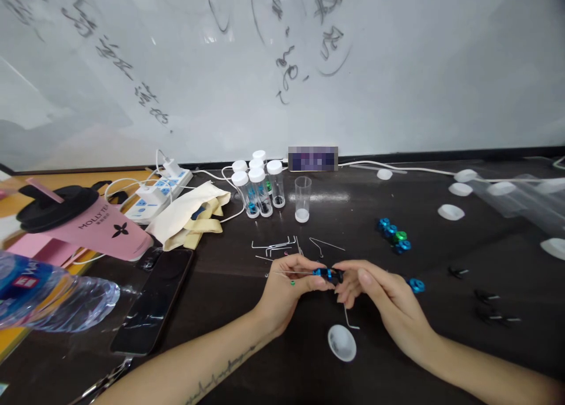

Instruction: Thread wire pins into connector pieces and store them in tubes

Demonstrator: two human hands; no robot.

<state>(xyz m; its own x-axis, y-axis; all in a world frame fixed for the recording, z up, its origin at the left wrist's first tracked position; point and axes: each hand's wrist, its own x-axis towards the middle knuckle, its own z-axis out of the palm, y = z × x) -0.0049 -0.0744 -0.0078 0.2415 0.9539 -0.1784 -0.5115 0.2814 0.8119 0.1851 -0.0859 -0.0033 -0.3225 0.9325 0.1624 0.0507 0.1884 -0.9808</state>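
Observation:
Over the middle of the dark table, my left hand (289,287) pinches a small blue-and-black part (324,273) between thumb and fingers. A thin metal wire runs leftward from that part across the left fingers. My right hand (379,290) has its fingers curled at the part's black end. Below the right fingers shows an L-shaped metal rod (350,319); whether it is held or lies on the table, I cannot tell. A white dish-like cap (342,343) lies just in front. Behind the left hand are several bent metal rods (278,247).
Several capped clear tubes (265,190) and one with its clear end upward (302,199) stand at the back. Blue and green rings (394,234), black pieces (485,297) and white caps (451,212) lie right. A phone (152,305), bottle (57,293) and pink cup (106,222) are left.

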